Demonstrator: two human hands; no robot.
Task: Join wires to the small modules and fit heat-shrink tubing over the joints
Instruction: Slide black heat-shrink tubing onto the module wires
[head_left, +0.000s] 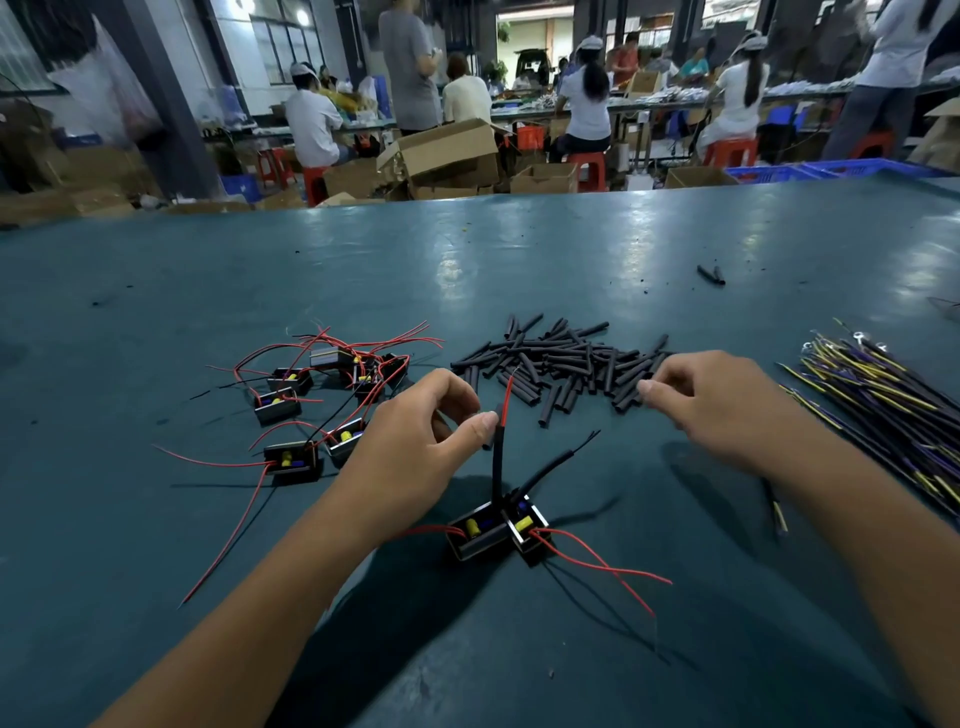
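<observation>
Factory bench (519, 270), green top. Our left hand (415, 441) pinches a tube on the red wire (508, 391) of two modules (496, 525) before us; right hand (711, 400) picks at the heat-shrink pile (561, 364), grip unclear. Module heap (322, 405) untubed, most work left.

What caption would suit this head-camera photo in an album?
Left hand pinches a tube-sleeved red wire above two modules; right hand reaches into the heat-shrink pile.
</observation>
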